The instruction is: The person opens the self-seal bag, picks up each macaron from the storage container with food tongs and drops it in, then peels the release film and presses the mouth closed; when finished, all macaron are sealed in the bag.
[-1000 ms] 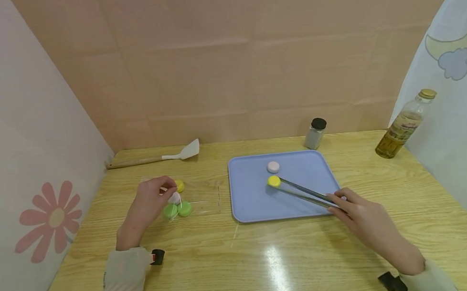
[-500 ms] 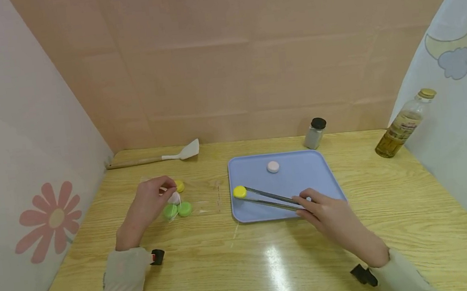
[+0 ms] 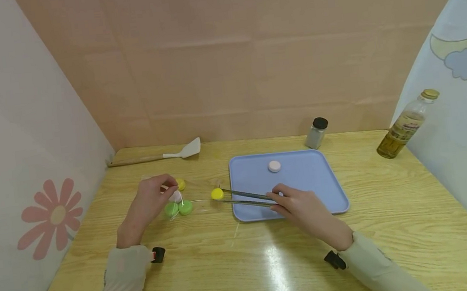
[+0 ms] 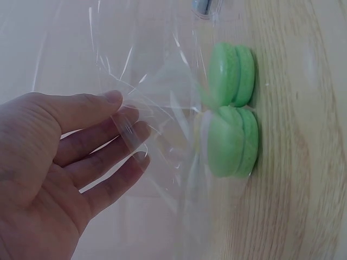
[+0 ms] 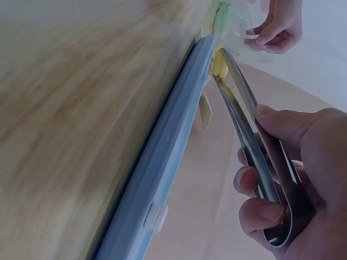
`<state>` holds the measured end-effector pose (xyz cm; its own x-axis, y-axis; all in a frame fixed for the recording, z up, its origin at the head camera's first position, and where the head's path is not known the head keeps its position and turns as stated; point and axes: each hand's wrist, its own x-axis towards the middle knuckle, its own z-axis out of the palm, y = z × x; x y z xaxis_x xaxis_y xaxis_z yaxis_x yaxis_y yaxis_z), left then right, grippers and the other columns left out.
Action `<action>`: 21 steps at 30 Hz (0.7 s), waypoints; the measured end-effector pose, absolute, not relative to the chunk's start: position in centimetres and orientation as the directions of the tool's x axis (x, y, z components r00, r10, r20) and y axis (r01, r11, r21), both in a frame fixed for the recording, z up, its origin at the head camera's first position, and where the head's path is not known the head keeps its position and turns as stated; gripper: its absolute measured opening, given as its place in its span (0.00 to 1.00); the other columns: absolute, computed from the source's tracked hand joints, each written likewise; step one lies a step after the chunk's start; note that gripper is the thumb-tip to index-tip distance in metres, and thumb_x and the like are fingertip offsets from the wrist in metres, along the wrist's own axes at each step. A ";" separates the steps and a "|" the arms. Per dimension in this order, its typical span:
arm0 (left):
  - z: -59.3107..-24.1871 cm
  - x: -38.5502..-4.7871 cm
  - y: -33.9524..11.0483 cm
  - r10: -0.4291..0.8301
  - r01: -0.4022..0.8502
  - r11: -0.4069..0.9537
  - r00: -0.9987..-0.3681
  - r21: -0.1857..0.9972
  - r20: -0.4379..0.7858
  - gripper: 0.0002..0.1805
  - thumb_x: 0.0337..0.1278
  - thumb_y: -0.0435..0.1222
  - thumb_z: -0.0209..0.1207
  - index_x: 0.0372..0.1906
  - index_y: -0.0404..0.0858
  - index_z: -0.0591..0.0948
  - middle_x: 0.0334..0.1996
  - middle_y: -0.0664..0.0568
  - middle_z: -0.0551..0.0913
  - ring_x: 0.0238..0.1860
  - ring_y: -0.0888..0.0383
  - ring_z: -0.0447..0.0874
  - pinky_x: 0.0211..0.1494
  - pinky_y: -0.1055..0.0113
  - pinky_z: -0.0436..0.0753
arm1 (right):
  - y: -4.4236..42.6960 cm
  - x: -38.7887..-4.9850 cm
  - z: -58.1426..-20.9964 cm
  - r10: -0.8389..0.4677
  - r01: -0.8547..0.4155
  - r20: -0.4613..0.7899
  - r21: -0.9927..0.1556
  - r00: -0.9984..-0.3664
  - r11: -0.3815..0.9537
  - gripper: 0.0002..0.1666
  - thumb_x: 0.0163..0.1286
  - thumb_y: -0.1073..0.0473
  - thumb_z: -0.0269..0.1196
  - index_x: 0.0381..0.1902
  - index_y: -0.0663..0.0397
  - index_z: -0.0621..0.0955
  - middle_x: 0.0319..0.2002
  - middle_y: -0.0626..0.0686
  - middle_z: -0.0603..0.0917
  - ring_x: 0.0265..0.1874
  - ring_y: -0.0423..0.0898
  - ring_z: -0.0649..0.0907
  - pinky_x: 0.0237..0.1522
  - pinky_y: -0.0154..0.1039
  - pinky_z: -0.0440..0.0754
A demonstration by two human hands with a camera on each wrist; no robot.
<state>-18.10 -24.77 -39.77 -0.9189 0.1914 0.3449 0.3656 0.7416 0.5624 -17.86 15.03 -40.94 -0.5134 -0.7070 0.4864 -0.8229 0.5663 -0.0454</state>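
Observation:
My left hand [image 3: 147, 205] pinches the upper edge of a clear plastic bag [image 4: 162, 100] between thumb and fingers. Inside the bag, on the table, lie two green macarons [image 4: 233, 142], a pale pink one and a yellow one [image 3: 181, 184]; the pink one is partly hidden. Metal tongs [image 3: 249, 194] are held in my right hand [image 3: 305, 209], thumb on one arm and fingers on the other. Their tips clamp another yellow macaron [image 3: 217, 194], just past the tray's left edge, near the bag's right end. A pale pink macaron [image 3: 275, 166] sits on the blue tray [image 3: 306, 180].
A spatula [image 3: 182, 152] with a wooden handle lies at the back left. Behind the tray stands a black-capped jar [image 3: 316, 134]. An oil bottle [image 3: 406, 127] is at the far right. Walls border the table [image 3: 213, 272] at the back and both sides.
My right hand has moved left with the tongs, carrying the yellow macaron from over the tray to beyond its left edge. The left hand has stayed in place on the bag.

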 end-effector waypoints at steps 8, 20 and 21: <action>-39.7 -18.2 -24.7 0.193 0.366 0.744 -0.919 0.559 0.344 0.02 0.65 0.27 0.64 0.39 0.31 0.85 0.36 0.46 0.87 0.39 0.49 0.86 0.42 0.51 0.86 | 12.9 -18.6 -40.9 -0.725 -0.824 0.442 -0.061 -0.528 0.563 0.14 0.67 0.58 0.72 0.50 0.52 0.87 0.43 0.47 0.81 0.24 0.35 0.77 0.21 0.29 0.75; -39.7 -18.2 -24.7 0.198 0.379 0.741 -0.912 0.555 0.359 0.02 0.65 0.27 0.64 0.39 0.31 0.85 0.36 0.45 0.87 0.39 0.48 0.86 0.42 0.50 0.86 | 10.1 -20.0 -41.5 -0.747 -0.836 0.415 -0.066 -0.519 0.545 0.15 0.68 0.57 0.71 0.50 0.54 0.87 0.43 0.49 0.82 0.27 0.37 0.80 0.24 0.31 0.78; -39.7 -18.2 -24.7 0.199 0.380 0.740 -0.912 0.555 0.359 0.02 0.65 0.27 0.64 0.39 0.31 0.85 0.36 0.45 0.87 0.39 0.48 0.86 0.42 0.50 0.86 | 10.0 -20.0 -41.5 -0.747 -0.836 0.414 -0.068 -0.520 0.544 0.15 0.68 0.57 0.71 0.50 0.54 0.87 0.43 0.49 0.82 0.26 0.37 0.80 0.23 0.31 0.78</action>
